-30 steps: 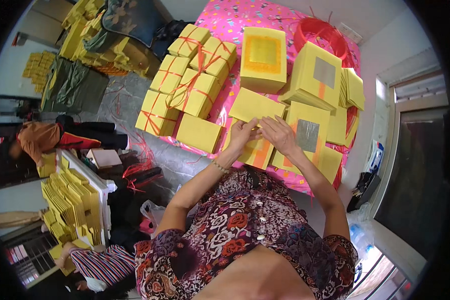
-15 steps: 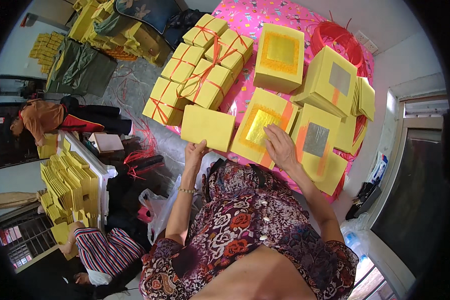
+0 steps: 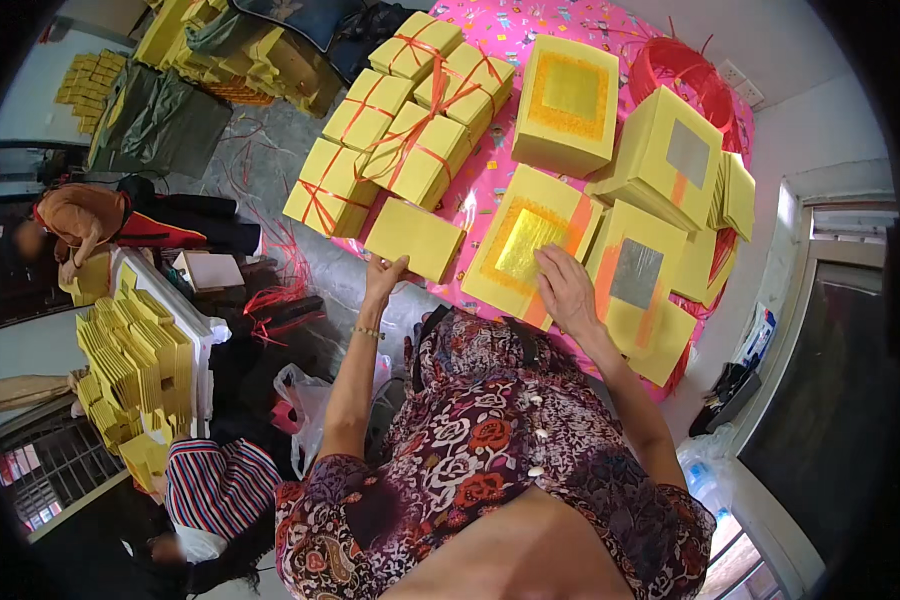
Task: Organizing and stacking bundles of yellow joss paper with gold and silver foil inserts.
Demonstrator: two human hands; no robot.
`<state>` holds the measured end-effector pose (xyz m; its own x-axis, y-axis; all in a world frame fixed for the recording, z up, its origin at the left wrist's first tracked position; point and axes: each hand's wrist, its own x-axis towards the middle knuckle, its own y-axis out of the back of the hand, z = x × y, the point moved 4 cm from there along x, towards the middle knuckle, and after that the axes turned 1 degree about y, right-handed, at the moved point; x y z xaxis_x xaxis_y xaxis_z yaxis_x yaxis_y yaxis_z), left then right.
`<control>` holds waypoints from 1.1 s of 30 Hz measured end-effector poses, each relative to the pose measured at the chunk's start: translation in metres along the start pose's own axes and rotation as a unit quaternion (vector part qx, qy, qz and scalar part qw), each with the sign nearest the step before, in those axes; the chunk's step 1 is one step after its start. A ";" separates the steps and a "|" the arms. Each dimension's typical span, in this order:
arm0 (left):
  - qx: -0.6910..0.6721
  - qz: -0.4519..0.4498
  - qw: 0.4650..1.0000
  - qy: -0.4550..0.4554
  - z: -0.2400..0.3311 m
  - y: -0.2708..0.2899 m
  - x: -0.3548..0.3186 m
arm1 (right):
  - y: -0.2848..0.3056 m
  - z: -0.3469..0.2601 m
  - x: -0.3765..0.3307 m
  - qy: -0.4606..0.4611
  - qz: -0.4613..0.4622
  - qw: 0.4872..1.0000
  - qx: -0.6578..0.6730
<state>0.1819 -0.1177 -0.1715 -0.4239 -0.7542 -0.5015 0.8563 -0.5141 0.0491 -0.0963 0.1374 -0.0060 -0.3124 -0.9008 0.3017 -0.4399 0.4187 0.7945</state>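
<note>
My left hand [image 3: 386, 278] pinches the near edge of a plain yellow paper [image 3: 414, 236], thumb on top. That paper lies at the table's near edge, close to the tied bundles; whether it is one sheet or several, I cannot tell. My right hand [image 3: 569, 290] lies with fingers stretched out on a stack of yellow paper [image 3: 560, 200] that bears a gold foil square and an orange stripe. Right beside it is yellow paper with a silver foil square [image 3: 636, 274], near my right wrist.
Behind my left hand sit several yellow bundles [image 3: 420, 150] tied with red string. A tall gold-foil stack [image 3: 570, 90], a silver-foil stack [image 3: 685, 150] and a red string coil [image 3: 680, 75] stand farther back on the pink tablecloth [image 3: 480, 175]. Other people work at left by a paper-laden table [image 3: 200, 350].
My left hand has lowered the plain yellow paper toward the table, slightly away from me, and it has turned a little. My right hand stays on the gold-foil stack, its fingers shifted slightly.
</note>
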 end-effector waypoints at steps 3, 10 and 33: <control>-0.012 0.014 1.000 0.016 0.021 -0.019 -0.003 | 0.002 0.003 -0.002 -0.010 -0.002 1.000 -0.005; 0.005 0.059 0.998 0.030 0.027 -0.019 -0.003 | 0.002 0.002 -0.003 -0.003 -0.009 1.000 -0.007; 0.007 0.057 0.998 -0.037 0.005 -0.016 0.005 | -0.002 0.006 -0.004 -0.003 -0.016 1.000 -0.011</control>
<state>0.1651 -0.1154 -0.1699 -0.3446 -0.8360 -0.4271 0.8967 -0.4278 0.1139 -0.0994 0.1410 -0.0117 -0.3033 -0.9129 0.2731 -0.4313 0.3871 0.8149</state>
